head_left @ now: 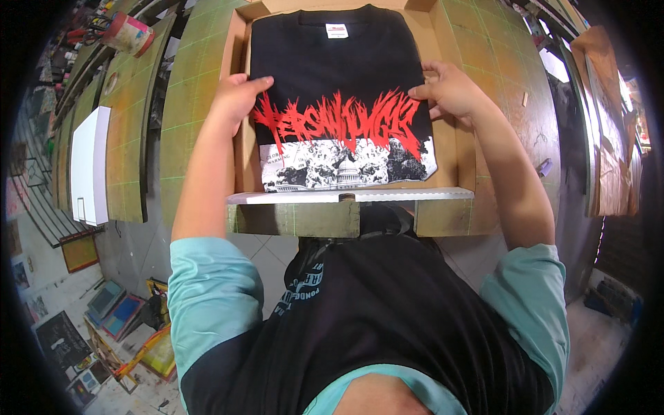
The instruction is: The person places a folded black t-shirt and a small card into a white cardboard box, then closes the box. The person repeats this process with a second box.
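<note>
A black T-shirt (339,72), printed in red and white, lies folded in an open cardboard box (456,155), a person's left hand (238,98) and right hand (451,93) at its sides. Both thumbs touch the edges, fingers partly curled; whether they pinch cloth cannot be told. The box sits on a green-lined table (477,69) above a tiled floor (272,264), a red tub (131,34) farther left.

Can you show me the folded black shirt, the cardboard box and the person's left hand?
Folded black shirt (342,114): head view, on its red print.
Cardboard box (458,158): head view, bare inside, right of the shirt.
Left hand (236,99): head view, middle of the hand.
</note>
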